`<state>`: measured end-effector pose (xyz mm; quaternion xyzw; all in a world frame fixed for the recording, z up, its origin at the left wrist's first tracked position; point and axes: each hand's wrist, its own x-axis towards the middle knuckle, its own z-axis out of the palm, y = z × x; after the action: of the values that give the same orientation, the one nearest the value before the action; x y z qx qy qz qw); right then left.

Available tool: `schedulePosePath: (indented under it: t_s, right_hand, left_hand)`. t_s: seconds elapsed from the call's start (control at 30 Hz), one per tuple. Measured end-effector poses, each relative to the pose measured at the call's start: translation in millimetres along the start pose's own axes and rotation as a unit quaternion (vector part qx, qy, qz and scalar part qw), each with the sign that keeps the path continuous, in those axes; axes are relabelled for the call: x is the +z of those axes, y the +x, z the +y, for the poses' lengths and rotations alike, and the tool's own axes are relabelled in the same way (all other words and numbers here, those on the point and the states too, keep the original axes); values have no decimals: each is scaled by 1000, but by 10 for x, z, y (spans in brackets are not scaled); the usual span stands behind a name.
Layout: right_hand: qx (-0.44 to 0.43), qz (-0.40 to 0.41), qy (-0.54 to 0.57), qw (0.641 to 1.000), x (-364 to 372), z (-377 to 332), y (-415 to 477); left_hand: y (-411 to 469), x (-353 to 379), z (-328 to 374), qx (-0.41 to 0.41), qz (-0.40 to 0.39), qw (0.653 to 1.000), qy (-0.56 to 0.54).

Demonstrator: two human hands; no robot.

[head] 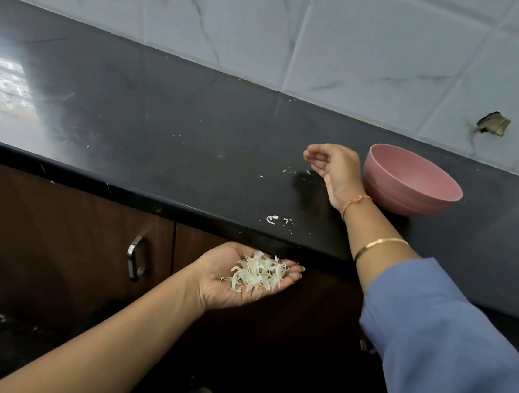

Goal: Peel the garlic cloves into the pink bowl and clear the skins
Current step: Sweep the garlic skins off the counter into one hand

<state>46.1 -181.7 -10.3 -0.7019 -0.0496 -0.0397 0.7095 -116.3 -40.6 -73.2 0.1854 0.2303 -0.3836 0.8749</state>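
The left hand (222,292) lies palm up just below the front edge of the dark counter (164,117), in front of the brown cabinet doors. Its fingers are nearly straight and point right along that edge. They carry a loose heap of pale garlic skins (257,273). The heap's long axis runs from the palm out to the fingertips, and thin strands stick out in all directions. The right hand (333,168) is over the counter, near the middle of its depth and just left of the pink bowl (411,185). Its fingers are bent toward the thumb and point left. Whether they pinch a scrap or hold nothing cannot be told. The bowl stands upright on the counter towards the back edge, below the tiled wall (361,47). Its near wall hides its bottom, so what it holds cannot be made out. A few white skin scraps (272,219) lie close to the counter's front edge, and finer flecks lie beside the right hand. The blue sleeve (444,341) is cut off at the right and lower edges of the view.
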Motion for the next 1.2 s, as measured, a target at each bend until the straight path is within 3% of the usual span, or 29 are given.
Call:
schedulePosePath:
  t_s: [0.17, 0.27, 0.57, 0.67, 0.77, 0.87, 0.97, 1.2]
  right_hand:
    - [-11, -94, -48, 994, 197, 49, 5]
    - [-8, -138, -2, 990, 200, 11, -121]
    - [-4, -373, -16, 928, 156, -86, -833]
    - [-29, -343, 33, 938, 183, -111, -756]
    - [-50, -213, 111, 970, 235, -146, -434]
    - [-18, -139, 92, 986, 289, -128, -164]
    - [5, -187, 5, 982, 415, -36, -146]
    - [-15, -345, -29, 938, 447, -58, -479]
  left_hand:
    - [-21, -5, -3, 13, 1, 1000, 24]
    - [-13, -4, 3, 10, 3, 1000, 23]
    - [13, -27, 4, 19, 3, 999, 26]
    - [-5, -12, -7, 20, -1, 999, 31]
    - [-13, -3, -9, 15, 2, 1000, 26]
    - [-23, 6, -8, 9, 3, 1000, 20]
    - [-12, 4, -7, 7, -2, 1000, 12]
    - [-4, 0, -7, 7, -1, 1000, 16]
